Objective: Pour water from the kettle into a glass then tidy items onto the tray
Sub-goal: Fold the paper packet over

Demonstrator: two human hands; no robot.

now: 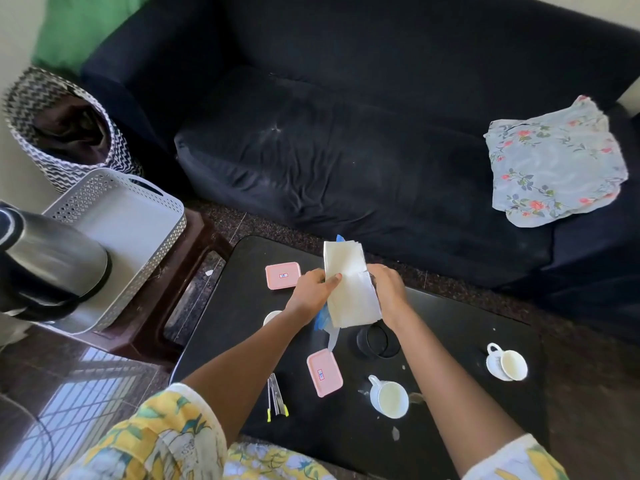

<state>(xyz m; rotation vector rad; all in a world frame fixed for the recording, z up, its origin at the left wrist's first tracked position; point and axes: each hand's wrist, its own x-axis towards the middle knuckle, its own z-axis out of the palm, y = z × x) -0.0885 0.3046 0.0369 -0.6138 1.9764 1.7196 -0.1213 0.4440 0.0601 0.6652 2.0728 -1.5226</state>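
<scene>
White napkins [349, 289], one stack, blue wrapper [320, 318] trailing below: held above black table [467, 323]. Left hand [311, 292] grips the left edge, thumb across the front. Right hand [389, 292] curls round the right edge.

Steel kettle [45, 261]: far left, overlapping the near end of white perforated tray [138, 220]; whether it stands in it cannot be told. Tray sits on brown stool [194, 244].

On table: two pink boxes [282, 275] [324, 373], tongs [277, 398], white cup [388, 398], cup on saucer [510, 365], dark round vessel [377, 341].

Floral cloth [554, 161]: on dark sofa [346, 133].
</scene>
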